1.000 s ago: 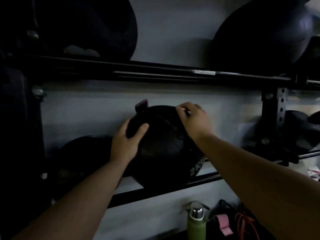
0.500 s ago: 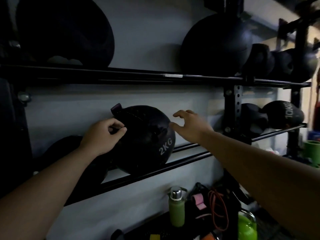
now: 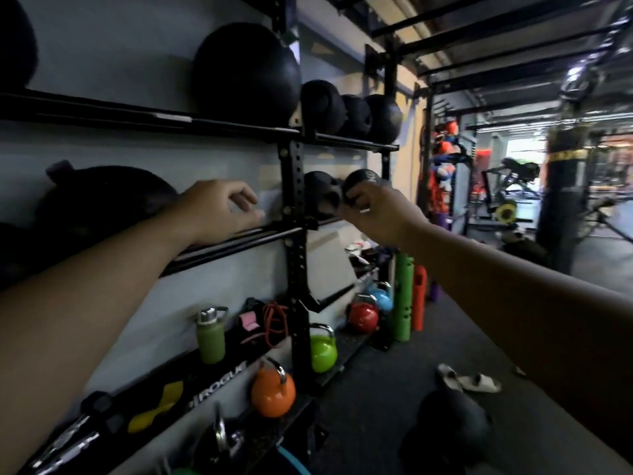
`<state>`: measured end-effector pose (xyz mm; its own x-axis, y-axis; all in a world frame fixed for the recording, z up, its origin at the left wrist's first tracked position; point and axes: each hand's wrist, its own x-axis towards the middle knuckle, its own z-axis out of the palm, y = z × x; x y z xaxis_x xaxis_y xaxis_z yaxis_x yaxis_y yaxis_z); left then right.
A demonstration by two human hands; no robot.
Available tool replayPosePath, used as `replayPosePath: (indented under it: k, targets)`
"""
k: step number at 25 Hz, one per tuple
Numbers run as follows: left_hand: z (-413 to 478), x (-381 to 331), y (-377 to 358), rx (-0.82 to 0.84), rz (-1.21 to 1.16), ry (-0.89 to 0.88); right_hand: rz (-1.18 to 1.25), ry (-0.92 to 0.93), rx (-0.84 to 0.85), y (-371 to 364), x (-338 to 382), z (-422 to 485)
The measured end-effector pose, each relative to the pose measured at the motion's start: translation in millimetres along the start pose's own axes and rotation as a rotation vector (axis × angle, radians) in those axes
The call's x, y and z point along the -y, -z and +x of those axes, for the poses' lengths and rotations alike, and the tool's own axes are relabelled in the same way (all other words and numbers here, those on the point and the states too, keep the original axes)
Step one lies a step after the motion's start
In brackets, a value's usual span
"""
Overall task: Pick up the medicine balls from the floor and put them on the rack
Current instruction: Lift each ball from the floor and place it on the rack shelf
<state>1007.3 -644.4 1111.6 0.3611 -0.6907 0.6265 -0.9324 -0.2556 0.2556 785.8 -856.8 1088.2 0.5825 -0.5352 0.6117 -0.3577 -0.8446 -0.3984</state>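
The black medicine ball (image 3: 102, 200) with the small tab lies on the rack's middle rails (image 3: 239, 240) at the left, next to another dark ball. My left hand (image 3: 222, 214) hovers just right of it, fingers loosely curled, holding nothing. My right hand (image 3: 376, 214) is in the air further right, past the rack upright (image 3: 296, 255), fingers loosely bent and empty, in front of two small black balls (image 3: 361, 180) on the same level. A dark medicine ball (image 3: 448, 433) lies on the floor at the lower right.
More black balls (image 3: 246, 73) fill the top shelf. Below stand a green bottle (image 3: 210, 337), orange (image 3: 274, 392), green (image 3: 322, 351) and red (image 3: 363, 317) kettlebells and upright foam rollers (image 3: 402, 296). Sandals (image 3: 469, 380) lie on the dark floor. A punching bag (image 3: 561, 186) hangs at the right.
Both hands have come off the ball, which stays on the middle rails. My view has swung right, so the gym floor and the ball lying on it have come into sight.
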Motion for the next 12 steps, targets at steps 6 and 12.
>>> replayPosePath:
  k: [6,12]
  targets:
    - [-52.5,-208.2,-90.5,0.237,-0.215,-0.214,-0.165,-0.249,-0.017,145.3,-95.6,-188.0]
    - [-89.5,-376.9,-139.9,0.348,-0.334,-0.458,-0.316,-0.495,-0.104,255.7,-148.3,-311.9]
